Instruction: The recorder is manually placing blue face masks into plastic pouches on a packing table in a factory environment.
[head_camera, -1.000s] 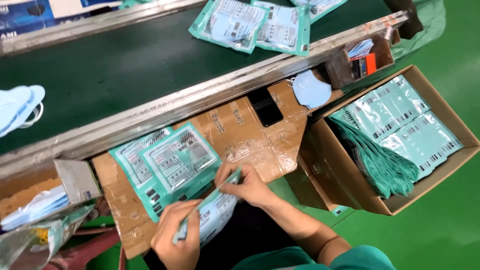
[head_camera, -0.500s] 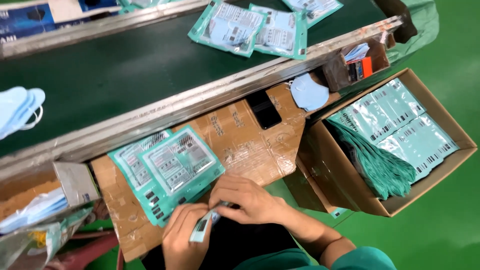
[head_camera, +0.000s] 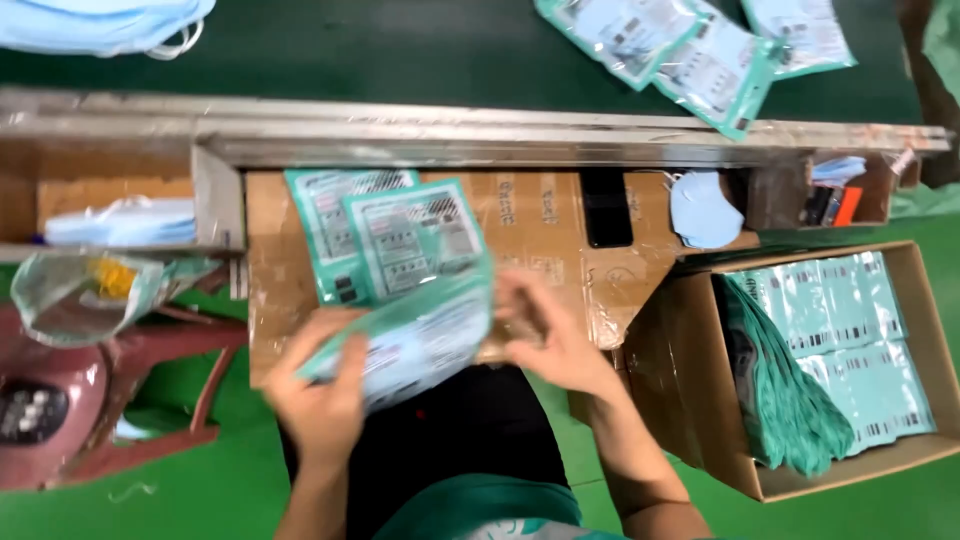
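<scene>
Both my hands hold one teal and pale-blue sealed pouch (head_camera: 425, 335) over the near edge of a taped cardboard work board (head_camera: 540, 225). My left hand (head_camera: 318, 400) grips its lower left end. My right hand (head_camera: 545, 335) pinches its right end. The pouch is blurred by motion. Two similar printed pouches (head_camera: 395, 240) lie stacked on the board just beyond it.
A dark green conveyor belt (head_camera: 350, 50) with a metal rail (head_camera: 480, 135) runs across the top, carrying several pouches (head_camera: 690, 45) and blue masks (head_camera: 95, 20). An open cardboard box (head_camera: 740, 440) of stacked pouches stands at the right. A black phone (head_camera: 606, 207), loose mask (head_camera: 700, 208) and red stool (head_camera: 150, 350) are nearby.
The view has swung so the belt now runs level. The pouch, earlier held edge-on low between my hands, is now turned flat and spread between them over the board's edge.
</scene>
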